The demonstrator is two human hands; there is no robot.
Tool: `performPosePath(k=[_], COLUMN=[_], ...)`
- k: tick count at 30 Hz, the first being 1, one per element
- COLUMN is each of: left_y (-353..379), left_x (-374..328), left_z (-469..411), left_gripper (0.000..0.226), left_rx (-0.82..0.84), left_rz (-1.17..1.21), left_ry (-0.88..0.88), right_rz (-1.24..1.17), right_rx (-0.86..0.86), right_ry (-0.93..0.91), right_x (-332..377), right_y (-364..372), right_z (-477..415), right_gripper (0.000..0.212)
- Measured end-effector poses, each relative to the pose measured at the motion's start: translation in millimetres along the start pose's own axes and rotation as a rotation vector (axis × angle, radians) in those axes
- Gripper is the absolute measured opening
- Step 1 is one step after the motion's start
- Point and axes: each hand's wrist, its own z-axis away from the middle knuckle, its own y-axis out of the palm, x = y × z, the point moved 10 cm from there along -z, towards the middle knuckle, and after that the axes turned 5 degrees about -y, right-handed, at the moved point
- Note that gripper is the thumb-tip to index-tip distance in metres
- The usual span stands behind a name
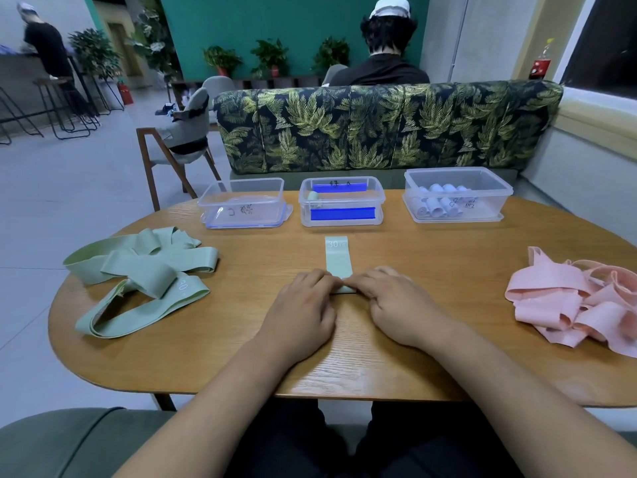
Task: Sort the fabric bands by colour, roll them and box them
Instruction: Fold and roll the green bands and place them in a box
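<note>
Centre frame: left hand [303, 313] and right hand [396, 305], fingers [319, 277] clamped on the near end of the green band [339, 258], flat on the counter [379, 357].

Oval wooden table [213, 339], with a leaf-print sofa back [379, 129] just behind it and a person in a white cap [386, 56] seated beyond, facing away. Grey chair on wooden legs [179, 146] left of the sofa, potted plants [270, 58] along the teal wall. Far left: bar stools [65, 108], another person [48, 50] at a counter.
</note>
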Motion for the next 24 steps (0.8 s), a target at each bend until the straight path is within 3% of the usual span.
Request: performPosePath(k=[4,7,9,15,24], left_y=[2.4,4.2,5.1,8.6,16.5], left_x=[-0.5,2.8,4.3,10.0,19.7], left_z=[-3.2,-4.5,-6.3,-16.8,-35.6], left_gripper=[0.041,0.046,0.048,0.054,0.056], left_rx=[0.023,0.049,0.062,0.093,0.136], left_rz=[-0.093,-0.126,-0.130,-0.161,-0.165], left_ry=[-0.018,-0.044,-0.061,-0.078,-0.116], right_rz=[-0.118,-0.289,-0.287,-0.194,-0.063], right_rx=[-0.046,-0.302,-0.367,-0.234,-0.114], right_ry=[0.014,0.118,0.126,0.023,0.078], right_x=[-10.6,-29.4,-32.9,-20.7,-26.9], right_y=[2.7,-18.1,-24.2,-6.2,-2.8], right_z=[-2.4,8.4,13.0,3.2,-16.3], right_gripper=[0.069,0.061,0.057,0.051,0.049])
